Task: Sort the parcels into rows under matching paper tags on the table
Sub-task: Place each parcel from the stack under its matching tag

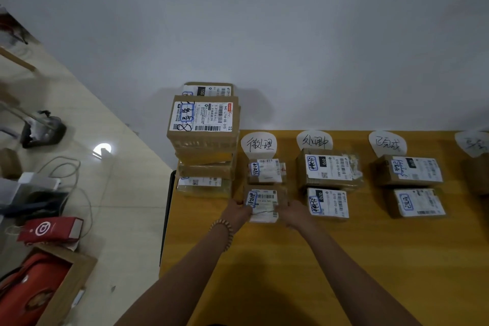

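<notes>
- We see the left grip (239, 210) and the right grip (292, 213) clamped on one small parcel (263, 202). The left holds its left side and the right its right side, with fingers curled round the edges.
- The parcel sits low over the table (291, 272). We cannot tell whether it touches the top.
- Just beyond the grips lies a second box (267, 171), and beyond that the first tag (258, 143). The held parcel lines up under both.
- Beyond and to the left of the left grip stands a tall stack (203, 124) of boxes at the table's far left corner. Its lowest box is near that grip's knuckles, crowding that side.
- Just to the right of the right grip lies a labelled box (328, 202), near but apart from the hand. Beyond it we see a bigger box (328, 167) under the second tag (314, 140).
- Further right, well apart from the grips, two more boxes sit in a row under the third tag (387, 143).
- At the right edge a fourth tag (472, 143) is partly cut off.
- A bead bracelet (222, 230) circles the left wrist.
- On the floor (119, 193), left of the table, we see a red bag (50, 229), loose cables (76, 174) and an open carton (68, 286).
</notes>
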